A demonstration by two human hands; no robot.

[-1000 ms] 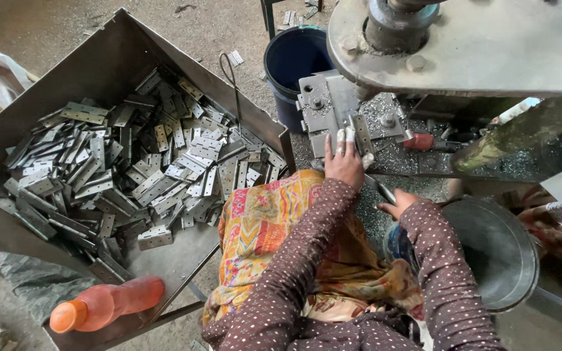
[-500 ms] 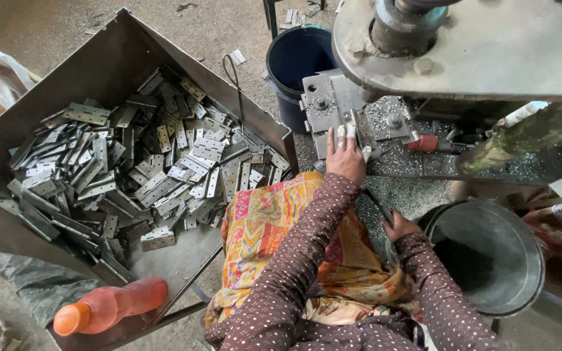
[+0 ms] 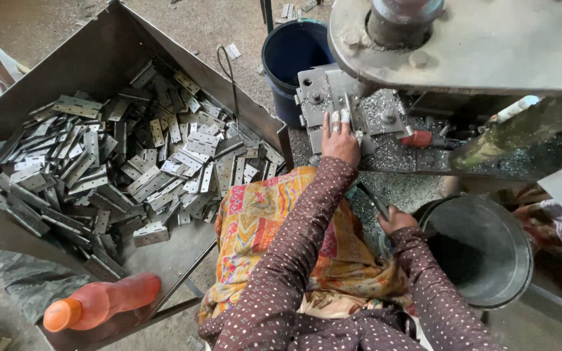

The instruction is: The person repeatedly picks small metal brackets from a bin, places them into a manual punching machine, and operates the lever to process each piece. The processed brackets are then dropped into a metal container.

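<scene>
Steel plate [image 3: 349,110] lay on the press bed [image 3: 385,123], its long axis running away from the person. The left hand [image 3: 339,140] pressed flat on it with bandaged fingers extended. The right hand [image 3: 397,220] was clenched around a dark lever [image 3: 373,200] near the lap. To the left, a grey metal bin [image 3: 53,71] held many hinges [image 3: 131,162] — an orange bottle [image 3: 102,301] lay at its edge. A steel bucket [image 3: 482,250] stood right; its contents could not be seen.

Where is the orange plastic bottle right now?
In the head view, the orange plastic bottle lies on its side at lower left, at the near corner of the grey metal bin of flat metal hinge plates.
</scene>
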